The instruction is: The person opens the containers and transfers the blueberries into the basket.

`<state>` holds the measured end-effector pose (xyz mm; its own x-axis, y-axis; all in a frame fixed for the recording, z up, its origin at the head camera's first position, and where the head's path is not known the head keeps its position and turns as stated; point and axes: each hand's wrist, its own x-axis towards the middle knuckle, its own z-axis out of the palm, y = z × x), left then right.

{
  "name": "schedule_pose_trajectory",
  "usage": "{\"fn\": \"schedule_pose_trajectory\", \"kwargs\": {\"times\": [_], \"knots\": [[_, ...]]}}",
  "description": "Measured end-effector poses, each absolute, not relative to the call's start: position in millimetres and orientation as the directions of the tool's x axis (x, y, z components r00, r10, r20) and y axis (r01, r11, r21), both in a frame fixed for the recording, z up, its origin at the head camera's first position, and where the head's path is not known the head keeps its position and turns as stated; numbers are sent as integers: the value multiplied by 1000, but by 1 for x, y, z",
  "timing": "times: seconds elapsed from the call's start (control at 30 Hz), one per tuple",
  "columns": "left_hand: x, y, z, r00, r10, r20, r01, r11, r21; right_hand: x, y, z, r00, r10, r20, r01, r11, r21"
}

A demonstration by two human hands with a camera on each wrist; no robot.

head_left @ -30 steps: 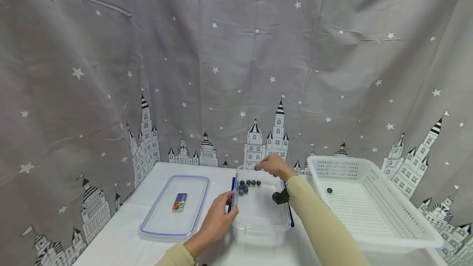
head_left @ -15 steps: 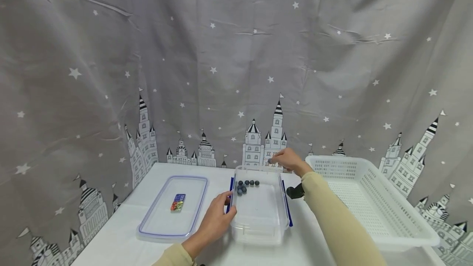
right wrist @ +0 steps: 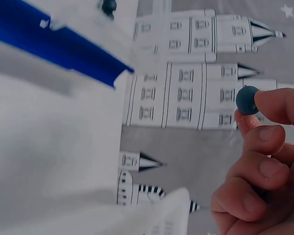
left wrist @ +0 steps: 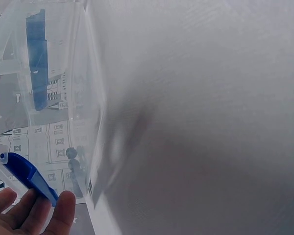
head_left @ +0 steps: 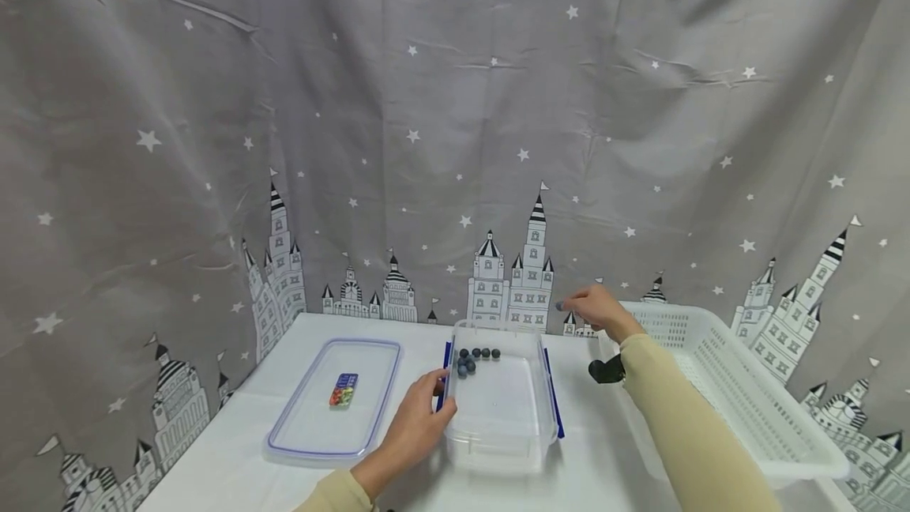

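A clear plastic food container (head_left: pixel 498 449) with blue side latches stands in the middle of the table, lid off. Several blueberries (head_left: pixel 476 353) sit inside, toward its back left. My left hand (head_left: pixel 419 417) holds the container's left side; in the left wrist view its fingertips and thumb are at the blue latch (left wrist: pixel 32 177). My right hand (head_left: pixel 603 311) is raised between the container and a white basket, pinching one blueberry (right wrist: pixel 247 100) between thumb and finger. The other fingers of that hand are curled in.
The white perforated basket (head_left: pixel 768 385) stands at the right, partly hidden by my right arm. On the left lies the container's lid (head_left: pixel 320 429) with a small colourful label (head_left: pixel 344 390) on it. A grey castle-print curtain (head_left: pixel 455 141) hangs behind the white table.
My right hand has moved right, from above the container toward the basket, still pinching the blueberry. The berry seen earlier in the basket is now out of sight. My left hand stays put.
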<state>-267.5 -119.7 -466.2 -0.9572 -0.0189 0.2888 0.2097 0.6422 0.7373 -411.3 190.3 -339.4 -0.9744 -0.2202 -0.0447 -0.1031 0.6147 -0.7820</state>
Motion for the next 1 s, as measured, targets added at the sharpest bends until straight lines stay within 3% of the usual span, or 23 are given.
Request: {"fn": "schedule_pose_trajectory", "kwargs": {"times": [0.73, 1.0], "knots": [[-266, -121, -466, -951, 1, 310, 237, 646, 725, -408, 274, -352, -995, -97, -37, -31, 620, -784], [-266, -121, -464, -960, -10, 279, 208, 641, 739, -405, 290, -369, -995, -45, -87, 42, 608, -793]]}}
